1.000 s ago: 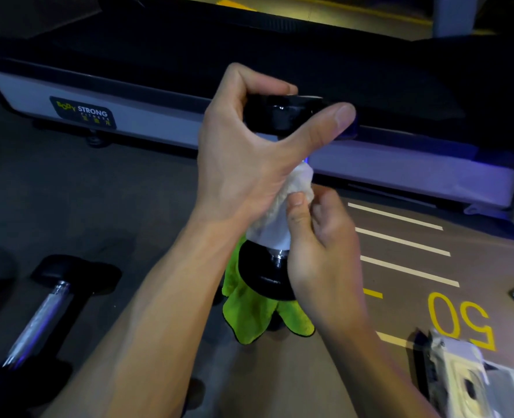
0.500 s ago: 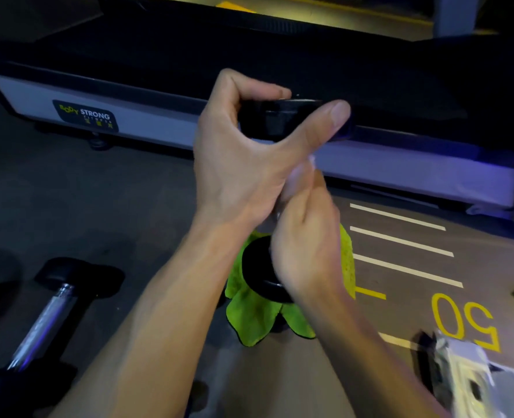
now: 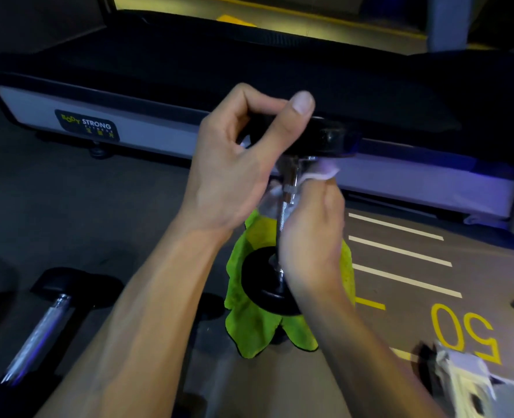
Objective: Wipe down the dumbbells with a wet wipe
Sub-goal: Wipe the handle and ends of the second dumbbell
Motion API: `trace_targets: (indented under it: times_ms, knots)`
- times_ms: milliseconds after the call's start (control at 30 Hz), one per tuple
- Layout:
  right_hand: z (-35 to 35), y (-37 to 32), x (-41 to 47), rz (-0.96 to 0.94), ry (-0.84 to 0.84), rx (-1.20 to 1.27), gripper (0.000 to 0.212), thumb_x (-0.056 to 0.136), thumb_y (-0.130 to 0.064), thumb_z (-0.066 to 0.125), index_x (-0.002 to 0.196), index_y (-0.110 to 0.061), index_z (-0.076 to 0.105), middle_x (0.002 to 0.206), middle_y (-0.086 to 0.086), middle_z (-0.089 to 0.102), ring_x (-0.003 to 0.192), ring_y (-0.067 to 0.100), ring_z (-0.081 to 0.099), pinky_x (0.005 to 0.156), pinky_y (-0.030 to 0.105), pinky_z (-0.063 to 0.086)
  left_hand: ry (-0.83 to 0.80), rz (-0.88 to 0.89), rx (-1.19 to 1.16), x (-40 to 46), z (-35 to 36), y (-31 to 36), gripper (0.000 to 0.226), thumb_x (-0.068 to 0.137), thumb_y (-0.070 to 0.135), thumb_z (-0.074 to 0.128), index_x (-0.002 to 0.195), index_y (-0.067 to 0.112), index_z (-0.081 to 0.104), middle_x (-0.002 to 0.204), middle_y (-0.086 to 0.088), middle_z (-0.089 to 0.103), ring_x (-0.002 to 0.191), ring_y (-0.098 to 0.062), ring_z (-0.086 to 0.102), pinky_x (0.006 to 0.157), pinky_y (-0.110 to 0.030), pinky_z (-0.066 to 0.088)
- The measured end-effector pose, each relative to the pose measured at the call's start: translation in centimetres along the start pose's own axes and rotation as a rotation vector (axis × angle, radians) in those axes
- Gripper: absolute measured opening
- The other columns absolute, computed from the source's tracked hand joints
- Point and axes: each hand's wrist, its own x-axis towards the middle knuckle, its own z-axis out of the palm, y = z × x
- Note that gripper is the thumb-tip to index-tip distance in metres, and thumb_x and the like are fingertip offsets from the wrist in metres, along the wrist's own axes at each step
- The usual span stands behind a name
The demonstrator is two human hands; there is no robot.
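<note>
Since half a second earlier, my right hand [image 3: 313, 236] had slid down the bar and turned, so the upper chrome of the handle showed bare where it had been covered. That hand's grip was curled round the handle with the wipe [image 3: 317, 175] bunched in it, a white corner sticking out just above the fingers. My left hand [image 3: 243, 158] was closed on the top head of the dumbbell [image 3: 286, 200], thumb over its near rim and fingers hooked behind, holding the weight upright. The bottom head sat below my right hand on a green cloth [image 3: 249, 321] spread on the floor.

To the left of my left forearm a second dumbbell [image 3: 38, 330] lay on its side on the floor, well apart from either hand. A white packet [image 3: 466, 384] lay low to the right of my right forearm; I could not tell what it held. Beyond both hands ran a treadmill [image 3: 147, 128].

I judged the job to be partway: the handle of this dumbbell was being rubbed, and whether its heads were done I could not tell. The second dumbbell looked untouched, so that one probably remained.
</note>
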Motion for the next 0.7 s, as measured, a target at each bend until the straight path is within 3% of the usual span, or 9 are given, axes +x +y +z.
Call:
trace_targets:
  times_ms: [100, 167, 233, 300, 367, 433, 533, 633, 700]
  knots:
    - [0.3, 1.0, -0.5, -0.213, 0.008, -0.241, 0.013, 0.107, -0.028, 0.04, 0.097, -0.026, 0.047, 0.088, -0.012, 0.065, 0.083, 0.004, 0.063, 0.072, 0.028, 0.047, 0.016, 0.028, 0.012, -0.3, -0.1, 0.0, 0.017, 0.097, 0.032, 0.073, 0.093, 0.017, 0.067, 0.107, -0.014, 0.076, 0.108, -0.027, 0.073, 0.103, -0.053, 0.055]
    - [0.1, 1.2, 0.5, -0.201, -0.041, -0.313, 0.033, 0.103, -0.046, 0.036, 0.098, -0.017, 0.05, 0.084, -0.008, 0.065, 0.079, 0.017, 0.064, 0.072, 0.041, 0.049, 0.023, 0.037, 0.027, -0.4, -0.2, 0.1, 0.016, 0.095, 0.036, 0.073, 0.093, 0.021, 0.068, 0.106, -0.008, 0.077, 0.109, -0.022, 0.073, 0.105, -0.054, 0.053]
    - [-0.8, 1.3, 1.3, -0.177, -0.155, -0.276, 0.049, 0.103, -0.057, 0.033, 0.087, -0.013, 0.049, 0.064, -0.012, 0.057, 0.062, 0.018, 0.057, 0.062, 0.045, 0.049, 0.018, 0.028, 0.031, -0.4, -0.3, 0.1, 0.016, 0.094, 0.04, 0.074, 0.093, 0.024, 0.069, 0.105, 0.0, 0.078, 0.11, -0.018, 0.073, 0.108, -0.053, 0.052]
    - [-1.5, 0.5, 1.5, -0.073, -0.204, -0.087, 0.051, 0.11, -0.045, 0.033, 0.072, -0.017, 0.053, 0.049, -0.011, 0.051, 0.048, 0.011, 0.052, 0.052, 0.033, 0.046, 0.017, 0.013, 0.015, -0.4, -0.4, 0.2, 0.016, 0.093, 0.039, 0.074, 0.093, 0.024, 0.068, 0.104, 0.003, 0.078, 0.108, -0.014, 0.073, 0.105, -0.043, 0.054]
    - [-1.6, 0.0, 1.3, 0.046, -0.148, 0.084, 0.062, 0.113, -0.018, 0.033, 0.059, -0.02, 0.063, 0.045, -0.012, 0.055, 0.044, 0.0, 0.051, 0.049, 0.021, 0.045, 0.008, 0.003, -0.018, -0.4, -0.3, 0.3, 0.014, 0.096, 0.033, 0.075, 0.093, 0.021, 0.068, 0.105, 0.002, 0.078, 0.104, -0.011, 0.073, 0.096, -0.03, 0.055]
    - [-1.1, -0.5, 0.7, 0.108, -0.099, 0.189, 0.057, 0.112, -0.008, 0.033, 0.065, -0.02, 0.062, 0.047, -0.013, 0.059, 0.043, -0.004, 0.053, 0.048, 0.013, 0.043, -0.001, 0.008, -0.037, -0.6, -0.1, 0.4, 0.012, 0.098, 0.026, 0.074, 0.094, 0.017, 0.067, 0.102, 0.002, 0.077, 0.098, -0.007, 0.073, 0.089, -0.023, 0.054]
    - [-0.9, -1.4, 1.0, 0.168, 0.015, 0.284, 0.037, 0.11, -0.007, 0.039, 0.076, -0.013, 0.055, 0.054, -0.015, 0.058, 0.044, -0.002, 0.049, 0.046, 0.008, 0.039, -0.002, 0.01, -0.046, -0.9, 0.1, 0.5, 0.014, 0.099, 0.022, 0.073, 0.095, 0.012, 0.064, 0.091, 0.009, 0.073, 0.087, 0.0, 0.07, 0.081, -0.021, 0.055]
    - [-1.0, -2.3, 1.8, 0.243, 0.06, 0.279, 0.036, 0.103, -0.003, 0.038, 0.073, -0.012, 0.056, 0.061, 0.0, 0.059, 0.045, 0.013, 0.047, 0.043, 0.016, 0.037, -0.002, 0.024, 0.019, -1.2, 0.1, 0.6, 0.013, 0.098, 0.03, 0.074, 0.094, 0.021, 0.066, 0.092, 0.017, 0.074, 0.095, -0.003, 0.068, 0.095, -0.033, 0.054]
    - [-0.7, -3.0, 1.9, 0.348, 0.02, 0.367, 0.035, 0.099, -0.007, 0.04, 0.068, -0.007, 0.056, 0.051, 0.009, 0.056, 0.042, 0.023, 0.049, 0.044, 0.024, 0.039, 0.005, 0.028, 0.008, -1.4, -0.1, 0.6, 0.013, 0.098, 0.029, 0.074, 0.094, 0.02, 0.066, 0.093, 0.018, 0.075, 0.097, -0.002, 0.069, 0.095, -0.029, 0.053]
